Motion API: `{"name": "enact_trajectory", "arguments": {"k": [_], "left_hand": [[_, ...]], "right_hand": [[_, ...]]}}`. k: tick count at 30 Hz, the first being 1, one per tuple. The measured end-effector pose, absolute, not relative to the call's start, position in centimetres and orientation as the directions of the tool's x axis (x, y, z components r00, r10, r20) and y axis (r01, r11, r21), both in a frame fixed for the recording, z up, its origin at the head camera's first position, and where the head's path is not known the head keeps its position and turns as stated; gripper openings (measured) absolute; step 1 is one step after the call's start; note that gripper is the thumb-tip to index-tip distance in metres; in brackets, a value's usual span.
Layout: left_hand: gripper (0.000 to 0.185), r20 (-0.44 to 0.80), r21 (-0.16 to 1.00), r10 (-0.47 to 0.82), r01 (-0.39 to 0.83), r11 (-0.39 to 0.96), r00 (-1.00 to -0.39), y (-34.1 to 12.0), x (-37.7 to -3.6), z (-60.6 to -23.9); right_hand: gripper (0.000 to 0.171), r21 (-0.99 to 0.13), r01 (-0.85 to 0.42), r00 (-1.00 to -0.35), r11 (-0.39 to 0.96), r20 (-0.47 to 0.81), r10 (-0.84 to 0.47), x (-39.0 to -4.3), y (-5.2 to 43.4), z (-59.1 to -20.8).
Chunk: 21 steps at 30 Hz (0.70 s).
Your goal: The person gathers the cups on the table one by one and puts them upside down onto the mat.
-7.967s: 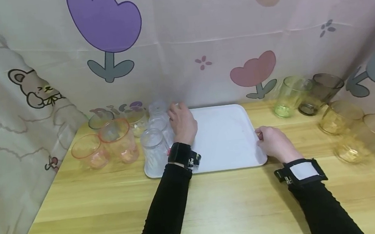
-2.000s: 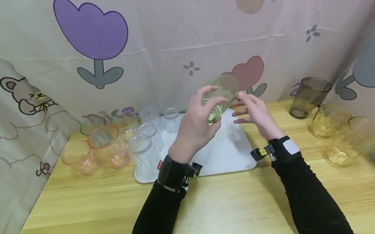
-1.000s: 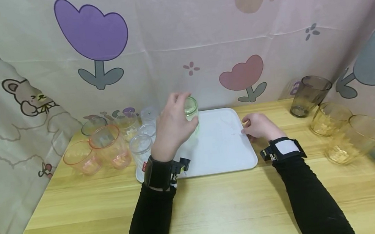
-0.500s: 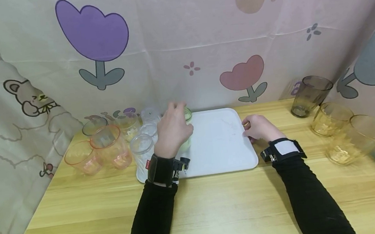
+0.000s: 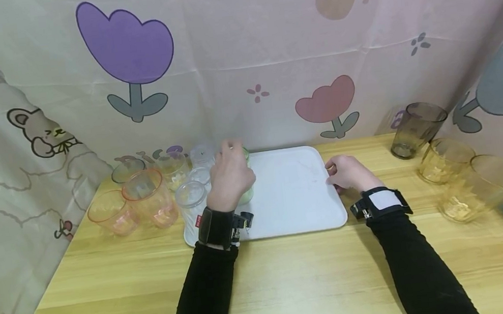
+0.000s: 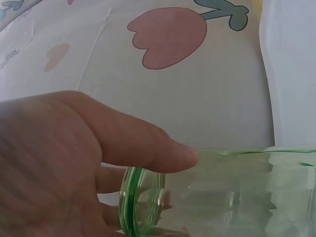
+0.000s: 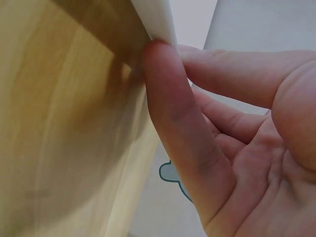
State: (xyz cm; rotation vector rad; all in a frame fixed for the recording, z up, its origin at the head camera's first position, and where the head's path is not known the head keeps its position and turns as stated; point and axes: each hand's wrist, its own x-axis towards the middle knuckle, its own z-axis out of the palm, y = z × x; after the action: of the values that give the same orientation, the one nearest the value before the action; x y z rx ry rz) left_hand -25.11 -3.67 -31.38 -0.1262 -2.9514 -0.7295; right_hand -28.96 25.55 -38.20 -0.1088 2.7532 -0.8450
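The right-hand grip (image 5: 349, 171) pinches the white tray (image 5: 294, 193) at three o'clock, fingers (image 7: 173, 103) on both faces showing only in the right wrist view. Slightly farther, toward its ten o'clock, the left-hand grip (image 5: 229, 175) holds a green glass (image 6: 237, 197) bottom-up, mostly hidden in the head view; the left wrist view bares its thick base (image 6: 131, 205).

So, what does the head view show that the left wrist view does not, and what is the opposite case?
Only the head view: the right hand holding the edge of the white tray, the dark glass and two yellow glasses on the right, and two pink glasses on the left.

Only the left wrist view: the inner side of the fingers of the left hand, partly through the green glass.

Both: left hand, green glass, part of the tray, and the pink tulip printed on the cloth.
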Motion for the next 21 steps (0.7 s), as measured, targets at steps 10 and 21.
{"name": "enact_trajectory", "arguments": {"k": [10,21], "left_hand": [[0.061,0.154,0.429,0.044,0.107,0.897,-0.987,-3.9,-25.1,-31.6],[0.048,0.458,0.304,0.117,0.279,0.911,-0.881,-1.1,-24.1,-31.6]], "right_hand": [[0.047,-0.571,0.009,-0.965,0.821,-0.219,-0.142,-28.8,25.5,-38.2],[0.046,-0.568,-0.008,-0.968,0.823,-0.202,-0.149,-28.6,25.4,-38.3]]}}
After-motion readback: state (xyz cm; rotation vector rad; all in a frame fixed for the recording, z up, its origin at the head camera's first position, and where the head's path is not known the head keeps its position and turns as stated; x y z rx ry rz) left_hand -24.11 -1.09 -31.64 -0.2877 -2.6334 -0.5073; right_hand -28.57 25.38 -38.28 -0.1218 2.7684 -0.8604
